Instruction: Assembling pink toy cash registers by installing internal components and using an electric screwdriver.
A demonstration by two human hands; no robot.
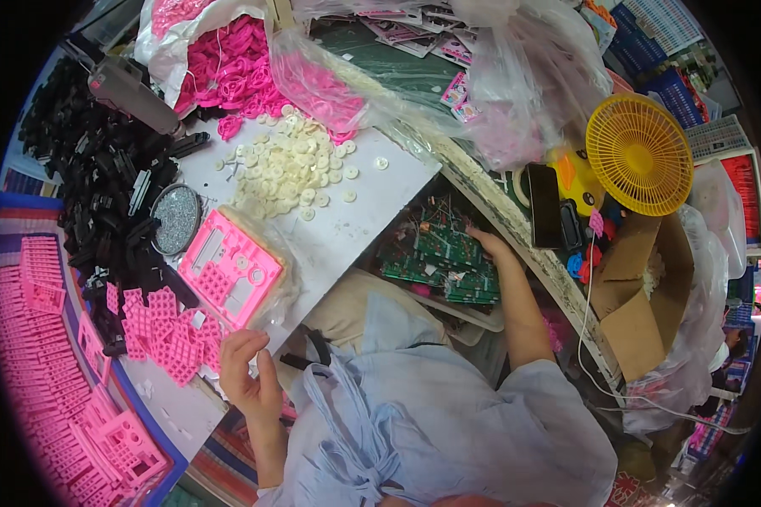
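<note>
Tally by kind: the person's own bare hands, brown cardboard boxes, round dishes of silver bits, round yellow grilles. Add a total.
Left hand and right hand: 2
Brown cardboard box: 1
Round dish of silver bits: 1
Round yellow grille: 1
Total: 5

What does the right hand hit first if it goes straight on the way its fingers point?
The loose pile of green circuit boards, just ahead of the right hand. The fingertips may already touch it; depth is unclear from this one view.

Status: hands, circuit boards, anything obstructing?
Right hand at the green circuit boards. Left hand near pink panel, seemingly empty. Possible obstruction: white tabletop alongside boards.
</note>
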